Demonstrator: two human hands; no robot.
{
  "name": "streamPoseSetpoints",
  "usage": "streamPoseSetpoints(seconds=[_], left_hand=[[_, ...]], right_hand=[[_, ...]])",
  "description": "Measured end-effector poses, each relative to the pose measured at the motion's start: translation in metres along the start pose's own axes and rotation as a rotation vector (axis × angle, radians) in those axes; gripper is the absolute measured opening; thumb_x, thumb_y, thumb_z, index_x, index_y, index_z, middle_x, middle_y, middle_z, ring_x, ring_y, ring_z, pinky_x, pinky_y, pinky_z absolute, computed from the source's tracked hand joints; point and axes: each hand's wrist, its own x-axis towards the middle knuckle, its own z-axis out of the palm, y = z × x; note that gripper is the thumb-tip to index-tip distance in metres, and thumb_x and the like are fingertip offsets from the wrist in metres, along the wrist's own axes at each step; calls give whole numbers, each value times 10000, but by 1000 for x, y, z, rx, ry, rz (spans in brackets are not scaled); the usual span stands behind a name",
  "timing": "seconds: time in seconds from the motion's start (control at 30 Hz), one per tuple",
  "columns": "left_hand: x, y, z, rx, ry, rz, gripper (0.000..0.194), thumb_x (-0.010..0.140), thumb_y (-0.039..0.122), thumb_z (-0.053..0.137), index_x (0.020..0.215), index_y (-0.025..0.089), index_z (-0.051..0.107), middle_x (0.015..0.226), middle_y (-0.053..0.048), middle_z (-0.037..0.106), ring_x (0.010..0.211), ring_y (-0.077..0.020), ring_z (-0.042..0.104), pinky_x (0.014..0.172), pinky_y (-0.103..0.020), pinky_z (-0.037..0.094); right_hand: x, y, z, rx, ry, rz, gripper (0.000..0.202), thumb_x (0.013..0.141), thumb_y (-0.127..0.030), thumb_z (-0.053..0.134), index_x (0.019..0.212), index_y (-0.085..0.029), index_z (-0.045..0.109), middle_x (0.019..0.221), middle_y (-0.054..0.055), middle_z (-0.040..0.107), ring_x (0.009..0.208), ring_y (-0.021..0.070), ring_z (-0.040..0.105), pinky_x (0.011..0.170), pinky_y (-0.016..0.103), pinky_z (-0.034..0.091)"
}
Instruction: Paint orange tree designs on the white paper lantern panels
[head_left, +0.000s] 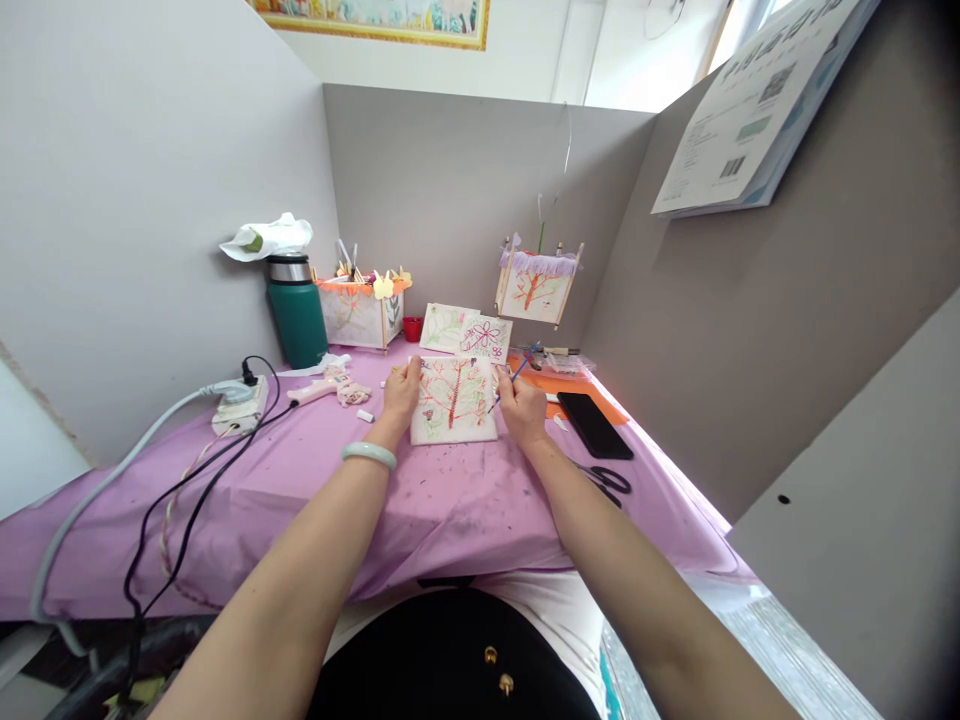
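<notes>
A white square panel [454,402] with a red tree drawing and green marks is tilted up above the purple cloth. My left hand [403,388] grips its left edge, with a pale bangle on the wrist. At the panel's right edge, my right hand [523,405] is closed around a thin blue pen or brush [524,362]. Two more drawn sheets, one with green lines [444,326] and one with a purple-red flower [486,338], lie behind the panel.
A green bottle [298,312], decorated box [360,315] and power strip [241,405] stand left. A glue gun [322,387] lies nearby. Right are a black phone [595,425], scissors [609,479] and orange sheet [611,402]. A paper lantern [534,290] hangs behind.
</notes>
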Motion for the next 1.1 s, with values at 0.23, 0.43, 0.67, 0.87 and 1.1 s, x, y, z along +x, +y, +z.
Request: streamPoseSetpoints(seconds=[0.23,0.43,0.67,0.87,1.1], left_hand=[[1,-2,-1,3,-5,15,395,775,490,426,529,182,399,527,26,363,558,-112,338,506,-236,260],[0,0,-1,33,-4,36,393,793,473,408,532,182,373,523,29,337,540,-105,319,491,-240,243],[-1,0,-1,47,1,29,398,787,490,405,536,183,369,524,29,337,546,-107,318,497,-239,243],[1,-3,-1,77,-11,39,412,790,520,380,560,179,388,536,29,349,546,-103,323,501,-236,256],[0,-3,-1,79,-8,37,420,783,536,383,560,179,386,528,30,345,538,-103,320,496,-237,257]], right_hand=[[-1,-2,0,-15,-28,-7,414,863,-388,384,524,-183,501,516,32,562,484,122,485,493,254,241],[-1,-1,2,3,-71,-11,415,848,-394,410,494,-191,485,488,24,546,466,119,469,481,254,235],[-1,-1,2,4,-70,-2,416,858,-396,393,527,-186,534,513,29,561,490,127,496,495,253,256],[-1,1,2,-32,-34,-24,423,869,-385,374,529,-177,514,516,20,547,481,108,463,496,244,234],[-1,0,-1,-59,4,-56,404,881,-365,355,561,-171,506,530,19,539,512,109,470,506,238,240]])
